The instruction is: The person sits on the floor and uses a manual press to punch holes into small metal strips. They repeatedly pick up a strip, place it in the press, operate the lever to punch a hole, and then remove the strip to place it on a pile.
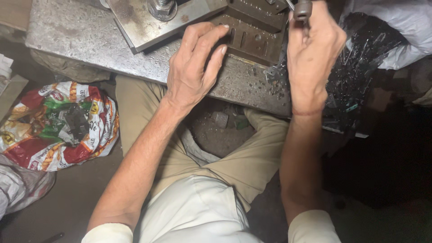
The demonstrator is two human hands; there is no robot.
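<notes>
bare steel plate left; clamp bar, slotted block blocking centre

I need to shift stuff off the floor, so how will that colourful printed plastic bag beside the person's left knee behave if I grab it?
The colourful printed plastic bag is crumpled and slumped, so it will probably be floppy and sag when lifted. Its glossy film may feel slippery. The dark pieces lying in its open top look like metal, so it could be heavy for its size and might spill if tipped.
</notes>
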